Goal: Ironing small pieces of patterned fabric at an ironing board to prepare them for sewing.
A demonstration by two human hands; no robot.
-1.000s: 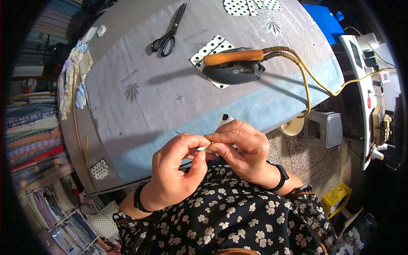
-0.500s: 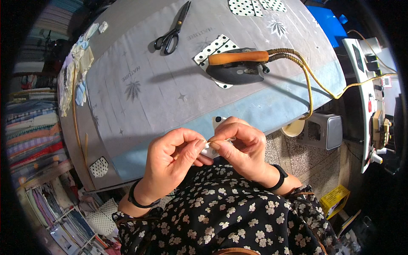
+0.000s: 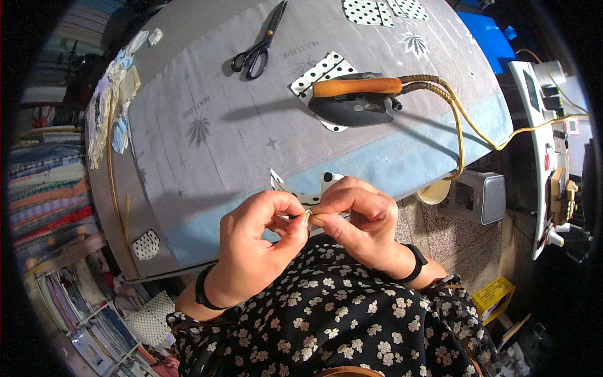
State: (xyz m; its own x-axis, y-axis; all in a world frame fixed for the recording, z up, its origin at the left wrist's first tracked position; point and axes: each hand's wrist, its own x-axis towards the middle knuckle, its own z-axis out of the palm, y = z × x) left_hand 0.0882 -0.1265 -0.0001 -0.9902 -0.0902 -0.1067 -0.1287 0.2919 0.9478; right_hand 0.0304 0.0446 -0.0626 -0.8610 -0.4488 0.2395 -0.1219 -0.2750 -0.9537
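Note:
A small white fabric piece with black dots is held between my hands at the table's near edge. My left hand pinches it with thumb and forefinger. Right against that pinch, my right hand grips the same fabric between its thumb and fingertips. Parts of the cloth stick up beyond my fingers, and the rest is hidden behind them. Farther off, an iron with an orange handle rests on another dotted fabric piece. Black scissors lie to its left on the padded grey table cover.
Dotted pieces lie at the far edge, and one small dotted piece at the near left corner. Fabric scraps line the left edge. The iron's yellow hose runs right, above a grey stool. Folded fabrics fill shelves at left.
The fabric in my hands has turned, so a pointed dotted flap now shows beyond my left fingers. My hands stay in nearly the same place, still pinching. The view has shifted slightly.

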